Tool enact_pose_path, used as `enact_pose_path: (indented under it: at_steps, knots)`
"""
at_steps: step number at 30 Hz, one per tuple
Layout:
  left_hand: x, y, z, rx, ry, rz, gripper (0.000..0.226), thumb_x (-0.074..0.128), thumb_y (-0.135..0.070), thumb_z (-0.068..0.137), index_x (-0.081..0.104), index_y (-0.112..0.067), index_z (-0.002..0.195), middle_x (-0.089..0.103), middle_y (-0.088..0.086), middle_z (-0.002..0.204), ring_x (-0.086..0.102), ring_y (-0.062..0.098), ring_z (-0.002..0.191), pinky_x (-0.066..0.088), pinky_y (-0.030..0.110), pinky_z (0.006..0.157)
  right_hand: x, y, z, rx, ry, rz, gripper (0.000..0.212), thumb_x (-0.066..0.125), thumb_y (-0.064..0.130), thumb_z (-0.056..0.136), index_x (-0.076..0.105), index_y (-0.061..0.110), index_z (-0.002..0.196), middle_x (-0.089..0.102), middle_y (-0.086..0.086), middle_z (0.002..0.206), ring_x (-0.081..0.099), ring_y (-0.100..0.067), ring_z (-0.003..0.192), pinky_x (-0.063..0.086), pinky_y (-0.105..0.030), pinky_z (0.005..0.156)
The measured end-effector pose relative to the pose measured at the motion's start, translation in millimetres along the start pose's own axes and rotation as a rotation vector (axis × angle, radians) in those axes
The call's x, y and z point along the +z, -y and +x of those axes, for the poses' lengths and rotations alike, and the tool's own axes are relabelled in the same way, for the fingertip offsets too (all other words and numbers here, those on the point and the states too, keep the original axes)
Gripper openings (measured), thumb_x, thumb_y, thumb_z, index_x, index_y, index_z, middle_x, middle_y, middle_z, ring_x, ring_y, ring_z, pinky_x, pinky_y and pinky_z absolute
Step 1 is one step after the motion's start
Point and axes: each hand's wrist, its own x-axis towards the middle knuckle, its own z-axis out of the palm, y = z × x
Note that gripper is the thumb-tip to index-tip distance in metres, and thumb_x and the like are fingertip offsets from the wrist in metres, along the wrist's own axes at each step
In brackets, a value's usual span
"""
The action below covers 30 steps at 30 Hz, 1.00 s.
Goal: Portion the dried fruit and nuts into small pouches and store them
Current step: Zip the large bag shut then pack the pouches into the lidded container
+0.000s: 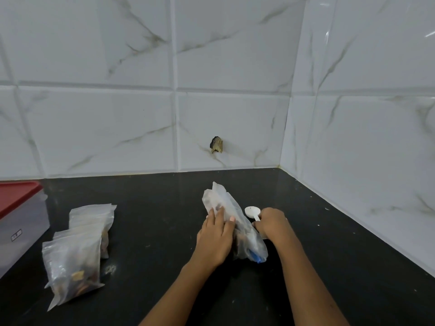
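Observation:
A large clear bag [226, 205] of dried fruit and nuts with a blue zip lies on the black counter [153, 201]. My left hand [215, 236] lies on its left side, fingers straight and pressing on the plastic. My right hand [270, 223] is at the bag's right side, its fingers curled round the handle of a white plastic spoon [252, 211]. Filled small clear pouches [73, 260] lie in a loose pile at the left, with several more pouches [91, 216] stacked behind them.
A clear storage box with a red lid [16, 208] stands at the far left edge. White marble-look tiled walls [353, 137] close the counter at the back and right. A small chipped hole [216, 145] marks the back wall.

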Motion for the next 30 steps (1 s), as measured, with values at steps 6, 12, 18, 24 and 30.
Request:
enact_pose_path:
  at_steps: [6, 12, 18, 24, 30]
  knots:
    - [-11.7, 10.6, 0.4, 0.061, -0.065, 0.069, 0.054, 0.023, -0.042, 0.1, 0.014, -0.023, 0.149, 0.008, -0.001, 0.158, 0.006, 0.015, 0.146, 0.008, 0.035, 0.117, -3.7, -2.3, -6.3, -0.017, -0.086, 0.06, 0.04, 0.049, 0.04, 0.092, 0.058, 0.007, 0.112, 0.056, -0.012, 0.118, 0.054, -0.031, 0.11, 0.044, -0.033, 0.081]
    - [-32.8, 16.2, -12.4, 0.075, -0.192, 0.394, 0.053, 0.026, -0.037, 0.1, 0.017, -0.017, 0.148, 0.013, -0.001, 0.157, 0.007, 0.012, 0.146, 0.007, 0.03, 0.117, -11.5, 7.2, -35.7, -0.086, -0.375, 0.118, 0.033, 0.037, 0.032, 0.098, 0.059, 0.013, 0.113, 0.054, -0.007, 0.118, 0.051, -0.027, 0.111, 0.044, -0.037, 0.083]
    - [-61.4, 7.5, -41.0, 0.067, -0.263, 0.596, 0.056, 0.024, -0.038, 0.1, 0.011, -0.015, 0.149, 0.008, 0.002, 0.158, 0.003, 0.016, 0.146, 0.003, 0.033, 0.118, -29.4, 18.2, -68.8, -0.264, -0.432, 0.128, 0.031, 0.037, 0.026, 0.098, 0.059, 0.013, 0.114, 0.058, -0.006, 0.116, 0.053, -0.026, 0.108, 0.044, -0.035, 0.085]
    - [-85.6, 0.6, -78.4, 0.032, -0.363, 0.672, 0.059, 0.027, -0.035, 0.099, 0.008, -0.01, 0.149, 0.006, 0.008, 0.158, 0.002, 0.021, 0.146, 0.002, 0.035, 0.118, -35.1, 48.4, -114.2, -0.499, -0.371, 0.062, 0.038, 0.03, 0.026, 0.1, 0.049, 0.012, 0.129, 0.052, -0.008, 0.131, 0.046, -0.026, 0.122, 0.035, -0.037, 0.099]
    - [-108.7, 1.1, -121.8, 0.002, -0.427, 0.695, 0.061, 0.027, -0.032, 0.099, 0.003, -0.006, 0.149, 0.001, 0.01, 0.158, -0.004, 0.022, 0.146, -0.004, 0.034, 0.118, -18.8, 74.5, -154.3, -0.659, -0.334, -0.013, 0.042, 0.029, 0.029, 0.1, 0.039, 0.009, 0.136, 0.043, -0.007, 0.142, 0.036, -0.023, 0.133, 0.023, -0.037, 0.109]
